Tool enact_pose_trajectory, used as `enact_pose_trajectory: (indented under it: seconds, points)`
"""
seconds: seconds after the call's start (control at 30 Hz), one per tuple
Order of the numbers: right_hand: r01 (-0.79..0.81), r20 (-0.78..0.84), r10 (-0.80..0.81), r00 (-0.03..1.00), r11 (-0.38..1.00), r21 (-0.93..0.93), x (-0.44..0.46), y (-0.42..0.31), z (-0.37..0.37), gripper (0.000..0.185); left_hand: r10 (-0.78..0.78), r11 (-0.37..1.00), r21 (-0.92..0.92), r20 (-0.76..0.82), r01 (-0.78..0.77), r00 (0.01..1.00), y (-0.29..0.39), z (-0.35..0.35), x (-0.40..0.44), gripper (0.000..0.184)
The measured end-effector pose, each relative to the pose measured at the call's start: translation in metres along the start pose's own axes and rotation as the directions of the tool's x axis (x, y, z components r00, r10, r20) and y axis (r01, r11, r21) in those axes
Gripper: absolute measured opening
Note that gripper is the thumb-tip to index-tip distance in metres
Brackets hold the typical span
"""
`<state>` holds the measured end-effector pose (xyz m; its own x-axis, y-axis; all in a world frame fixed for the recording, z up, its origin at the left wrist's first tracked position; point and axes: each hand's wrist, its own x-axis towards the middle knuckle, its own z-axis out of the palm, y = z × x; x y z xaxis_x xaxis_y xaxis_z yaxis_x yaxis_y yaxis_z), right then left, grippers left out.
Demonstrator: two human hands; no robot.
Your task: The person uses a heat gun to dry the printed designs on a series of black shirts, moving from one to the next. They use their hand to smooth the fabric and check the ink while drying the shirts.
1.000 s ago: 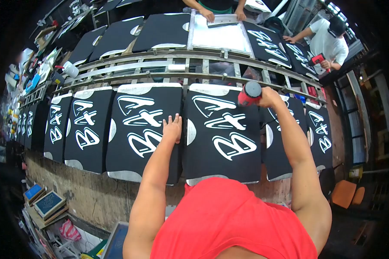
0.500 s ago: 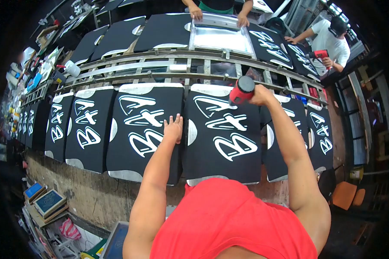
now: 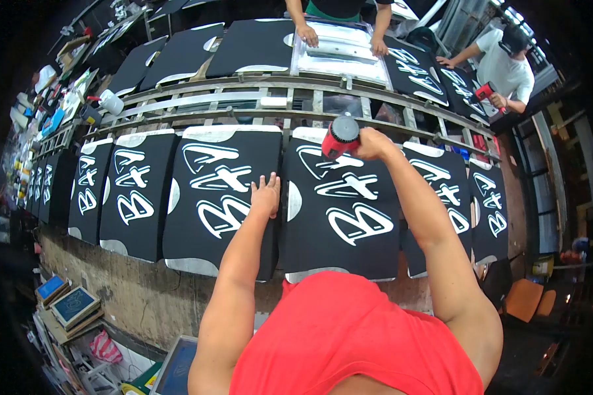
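While the right hand (image 3: 373, 143) grips a red heat gun (image 3: 341, 137) | handle hidden | left hand (image 3: 265, 197) splayed

Left hand (image 3: 265, 197) flat, right hand (image 3: 373, 143) curled

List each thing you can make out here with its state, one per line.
Left hand: open, resting on a lettered panel
Right hand: closed around a red gun-shaped tool
Red gun-shaped tool: held over the neighbouring panel; on or off unclear
Both panels: printed with white letters
Far-row panel: plain black
Far-row frame: lying flat, a co-worker's hands at it
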<state>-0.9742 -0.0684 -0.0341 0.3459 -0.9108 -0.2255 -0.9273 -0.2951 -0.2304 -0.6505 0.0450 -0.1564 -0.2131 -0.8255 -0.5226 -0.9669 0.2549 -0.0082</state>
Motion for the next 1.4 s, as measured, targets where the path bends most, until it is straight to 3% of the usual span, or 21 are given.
enact_pose_trajectory:
  seconds: [0.1,0.27,0.33,0.37,0.43,0.6,0.73,0.8,0.93,1.03,1.2,1.27,1.3,1.4]
  points:
    - [0.019,0.061,-0.026,0.998,0.993,0.114,0.002,-0.01,-0.001,0.039,0.007,1.0,-0.002,-0.016,-0.007,1.0,-0.001,0.0,-0.001,0.124]
    - [-0.028,0.042,0.028,0.999,1.0,-0.001,0.01,-0.031,-0.005,0.04,0.002,1.0,-0.004,-0.034,-0.002,0.999,-0.002,0.008,0.004,0.127]
    - [-0.028,0.148,0.024,0.989,0.999,0.025,0.004,-0.05,-0.023,0.039,-0.002,1.0,-0.004,-0.045,0.002,0.999,-0.003,0.009,0.005,0.13]
    - [-0.024,0.148,0.021,0.989,0.999,0.024,0.006,-0.056,-0.021,0.039,0.002,1.0,-0.01,-0.039,-0.003,0.999,-0.002,0.007,0.004,0.126]
    - [-0.034,-0.014,0.034,0.999,0.999,-0.01,0.007,-0.065,-0.017,0.036,0.004,1.0,-0.018,-0.031,-0.005,0.999,-0.001,0.003,0.0,0.123]
    - [0.019,0.096,-0.018,0.995,1.0,-0.014,0.03,-0.07,-0.015,0.038,0.007,0.999,-0.035,-0.034,-0.009,0.999,-0.002,0.004,0.001,0.121]
    - [0.037,-0.037,-0.038,0.999,0.999,-0.02,0.053,-0.07,0.004,0.044,0.006,0.999,-0.036,-0.036,-0.007,0.999,-0.003,0.005,0.001,0.121]
    - [0.053,0.08,-0.05,0.996,0.998,-0.034,0.056,-0.075,-0.001,0.046,0.011,0.999,-0.035,-0.041,-0.012,0.999,-0.003,0.004,0.0,0.121]
    - [0.011,0.002,-0.011,1.0,1.0,0.013,0.035,-0.088,-0.007,0.047,0.015,0.999,-0.037,-0.039,-0.016,0.999,-0.002,0.006,0.0,0.123]
    - [0.06,0.135,-0.056,0.989,0.998,-0.026,0.016,-0.089,-0.024,0.048,0.008,0.999,-0.043,-0.037,-0.01,0.999,-0.002,0.003,-0.001,0.123]
    - [0.003,0.048,-0.002,0.999,1.0,-0.027,-0.018,-0.067,-0.014,0.041,0.012,0.999,-0.041,-0.022,-0.013,1.0,-0.002,0.002,0.0,0.125]
    - [0.096,0.156,-0.091,0.984,0.995,-0.02,-0.031,-0.058,-0.013,0.039,0.011,0.999,-0.053,0.003,-0.011,1.0,-0.002,0.001,0.0,0.126]
    - [0.066,0.21,-0.073,0.975,0.997,0.039,-0.042,-0.056,-0.017,0.039,0.012,0.999,-0.042,0.007,-0.012,1.0,-0.002,0.0,0.0,0.127]
    - [-0.003,0.168,-0.001,0.986,1.0,0.019,-0.064,-0.061,-0.019,0.039,0.008,0.999,-0.032,0.006,-0.008,1.0,-0.001,0.0,-0.001,0.127]
